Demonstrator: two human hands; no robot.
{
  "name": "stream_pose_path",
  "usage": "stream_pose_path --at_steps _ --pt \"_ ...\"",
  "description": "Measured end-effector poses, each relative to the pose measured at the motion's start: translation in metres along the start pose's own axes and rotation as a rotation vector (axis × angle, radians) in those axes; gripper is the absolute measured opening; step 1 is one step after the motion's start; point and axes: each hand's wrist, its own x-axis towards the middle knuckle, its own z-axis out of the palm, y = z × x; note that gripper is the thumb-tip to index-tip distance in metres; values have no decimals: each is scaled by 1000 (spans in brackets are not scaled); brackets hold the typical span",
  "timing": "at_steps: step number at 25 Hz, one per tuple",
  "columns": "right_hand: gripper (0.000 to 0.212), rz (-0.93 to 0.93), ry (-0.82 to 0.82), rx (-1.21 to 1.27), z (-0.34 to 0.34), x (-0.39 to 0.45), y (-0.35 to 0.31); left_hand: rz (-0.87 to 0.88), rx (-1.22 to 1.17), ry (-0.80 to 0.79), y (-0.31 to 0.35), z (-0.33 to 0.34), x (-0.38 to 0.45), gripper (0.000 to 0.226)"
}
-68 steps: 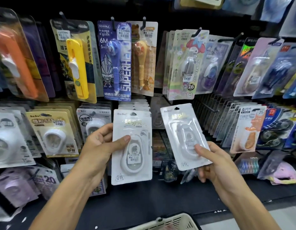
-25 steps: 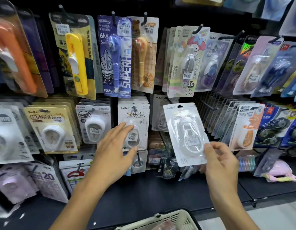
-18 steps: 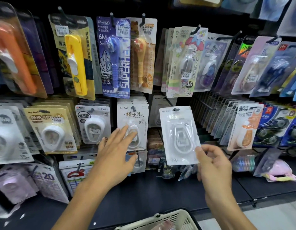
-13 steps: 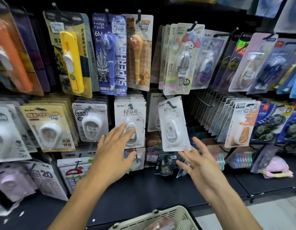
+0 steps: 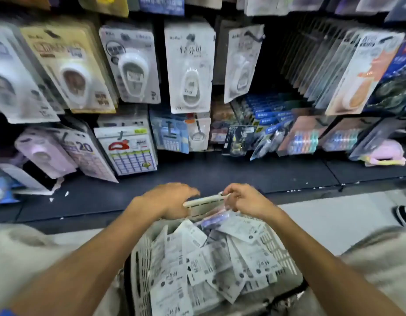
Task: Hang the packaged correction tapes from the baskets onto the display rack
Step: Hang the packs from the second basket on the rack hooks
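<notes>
A white plastic basket (image 5: pixel 277 252) sits low in front of me, filled with several packaged correction tapes (image 5: pixel 197 265) lying back side up. Both hands are at its far rim. My left hand (image 5: pixel 172 200) lies over the rim with its fingers fairly straight. My right hand (image 5: pixel 245 199) has curled fingers that pinch the top of a package (image 5: pixel 216 216) at the basket's far end. On the display rack above, white correction tape packs hang on hooks, one in the middle (image 5: pixel 190 65) and one tilted to its right (image 5: pixel 241 62).
More packs hang left (image 5: pixel 131 65) and right (image 5: pixel 361 71) of those hooks. A lower row holds small stationery packs (image 5: pixel 129 151). A dark shelf base (image 5: pixel 197 176) runs below the rack. A shoe (image 5: pixel 404 215) shows at the right edge.
The right hand let go of the pack it hung on the rack. My view tipped down, and both hands dropped from the rack to the basket's far rim.
</notes>
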Motion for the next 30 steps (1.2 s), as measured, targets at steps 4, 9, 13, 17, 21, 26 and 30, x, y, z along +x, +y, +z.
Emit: stream_pose_path --at_steps 4,9,13,17,21,26,30 --pt "56 76 -338 -729 53 -7 90 -20 59 -326 -23 96 -20 54" --pt "120 18 -385 -1019 62 -31 155 -87 -32 -328 -50 151 -46 44" --pt "138 -47 -431 -1183 76 -30 166 -79 -66 -308 -50 156 -33 46" --pt "134 -21 -437 -1022 65 -17 172 10 -67 -297 -35 155 -6 54" --pt "133 -43 -376 -1225 95 -26 184 45 -55 -307 -31 156 5 55" --pt "117 -19 -365 -1160 101 -25 172 27 -70 -345 -34 159 3 54" --pt "60 -43 -31 -1013 71 -13 155 22 -45 -357 -32 153 2 53"
